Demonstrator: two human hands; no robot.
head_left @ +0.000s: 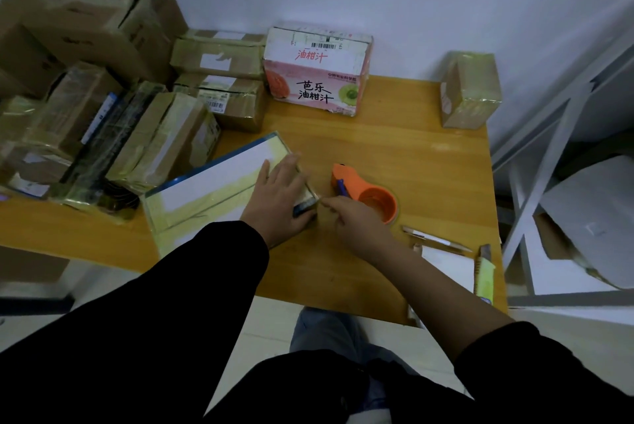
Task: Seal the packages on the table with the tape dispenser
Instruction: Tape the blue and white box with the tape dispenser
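Observation:
A flat white and blue package (212, 187) with yellowish tape across its top lies on the wooden table (394, 145). My left hand (279, 197) rests flat on the package's right end, fingers straight. My right hand (356, 223) pinches a strip of clear tape at the package's right corner. The orange tape dispenser (370, 195) stands on the table just beyond my right hand, and neither hand touches it.
Several taped cardboard boxes (103, 97) are heaped at the left. A pink and white juice carton (317, 72) and a small taped box (468, 90) stand at the back. A pen (435, 238), white paper (449, 267) and a utility knife (483, 272) lie at the right edge. A white rack (562, 149) stands beside the table.

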